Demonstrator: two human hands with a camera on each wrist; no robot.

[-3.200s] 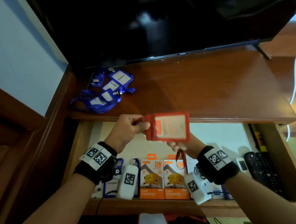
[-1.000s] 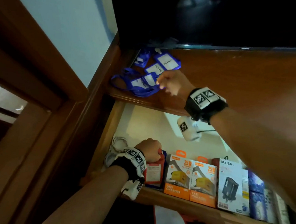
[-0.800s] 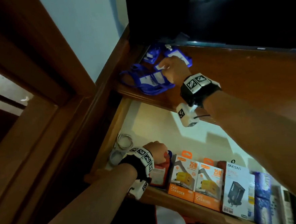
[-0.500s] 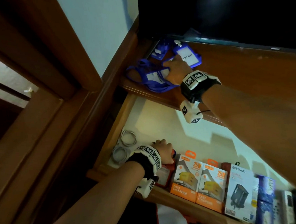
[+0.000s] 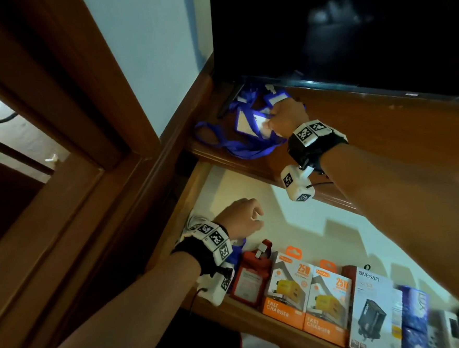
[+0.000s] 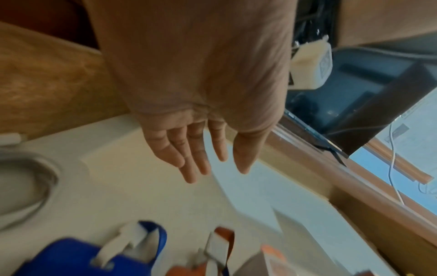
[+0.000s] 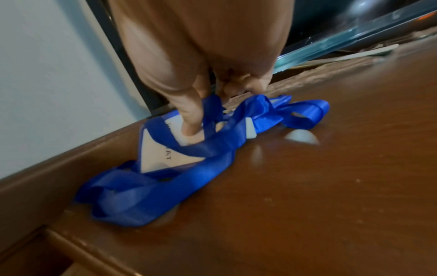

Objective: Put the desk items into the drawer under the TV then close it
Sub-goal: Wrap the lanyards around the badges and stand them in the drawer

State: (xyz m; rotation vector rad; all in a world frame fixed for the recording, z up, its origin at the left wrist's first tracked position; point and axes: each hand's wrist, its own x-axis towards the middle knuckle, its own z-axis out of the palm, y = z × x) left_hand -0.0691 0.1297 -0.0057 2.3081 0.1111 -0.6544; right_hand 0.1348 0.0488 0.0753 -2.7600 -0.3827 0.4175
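Right wrist view: right hand (image 7: 201, 78) pinches a white card in a blue badge holder (image 7: 170, 147) at the far left corner of the desk top (image 7: 307, 186), thumb pressed on the card face, other fingers curled behind and mostly hidden by glossy blue lanyard ribbon (image 7: 165, 186) looped over and below the grip. Card print partly covered, not readable. From the head view, the right hand (image 5: 287, 116) hides how many holders are in the pile (image 5: 246, 123); further ones lie just beyond it under the dark TV (image 5: 348, 29) edge. Below the grip, the drawer (image 5: 252, 199) is pulled out, pale smooth lining. Left hand (image 5: 242, 217) hovers over the lining with fingers relaxed, straight and holding nothing (image 6: 189, 153); half a second ago it rested on the red card holder (image 5: 250, 277), which now stands free by the drawer's near wall, beside two orange charger boxes (image 5: 307, 296). Coiled grey cable (image 6: 26, 186) left of that hand, cut off by the frame. Right end of the drawer blurred.
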